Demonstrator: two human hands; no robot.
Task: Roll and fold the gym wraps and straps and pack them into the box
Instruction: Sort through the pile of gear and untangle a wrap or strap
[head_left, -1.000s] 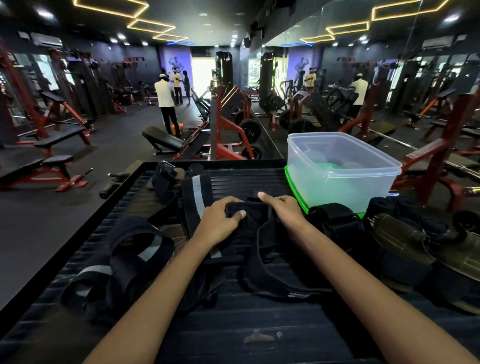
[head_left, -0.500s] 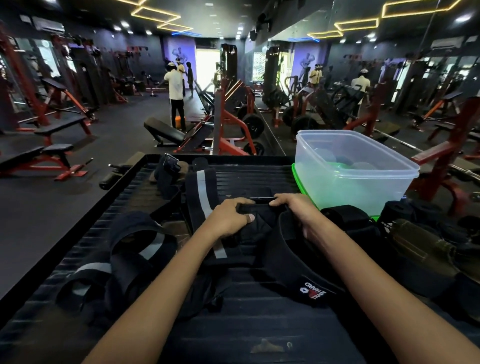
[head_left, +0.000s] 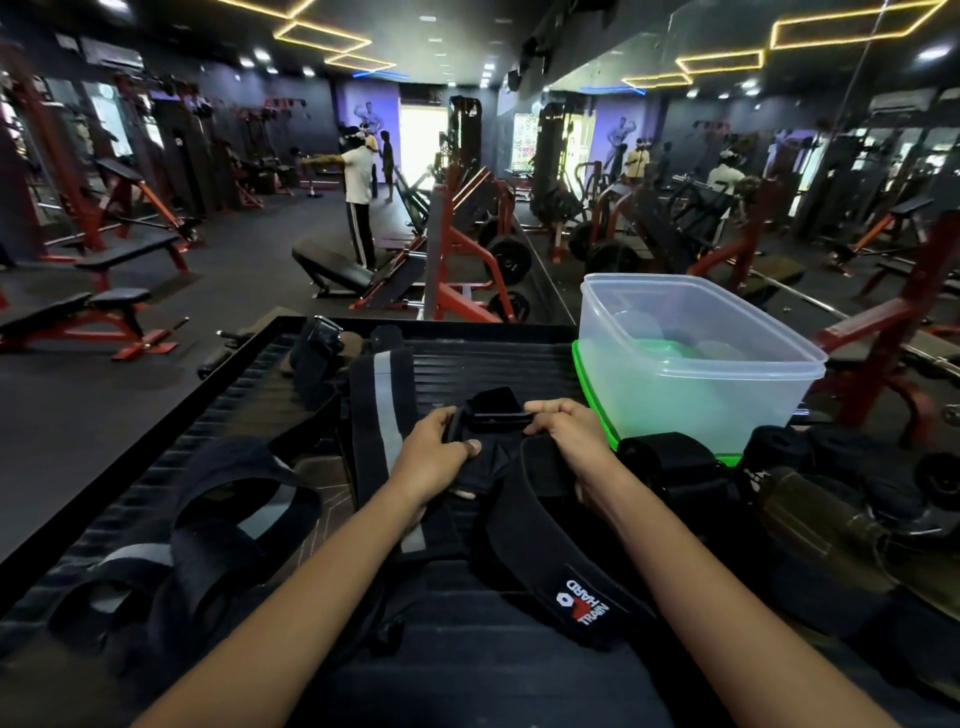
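Straps and wraps lie scattered over a dark ribbed table (head_left: 519, 364) in a gym, and one black strap (head_left: 535, 483) with a red-and-white logo on its trailing end is held at the middle of it, its far end with a dark buckle raised between two hands. The left hand (head_left: 436, 452) curls its fingers and thumb round the left side of that end, and the right hand (head_left: 563, 431) pinches the right side, so both are closed on the same strap. Its long tail loops back toward the person and drapes over the table, where it crosses a flat wrap with a grey stripe (head_left: 384, 415); if the roll is started loosely, the tail may drag that wrap along or snag on it. The stiff webbing looks likely to spring open unless the first turns are kept tight. Just beyond the right hand stands a clear plastic box (head_left: 696, 374) on a green lid (head_left: 597, 410), open-topped and apparently light; a knock from the forearm or a roll dropped on its rim could tip or slide it. More loose wraps (head_left: 197, 525) lie coiled near the left edge, and rolled dark bundles (head_left: 675, 462) sit to the right beside the box. People stand well back among the gym machines.
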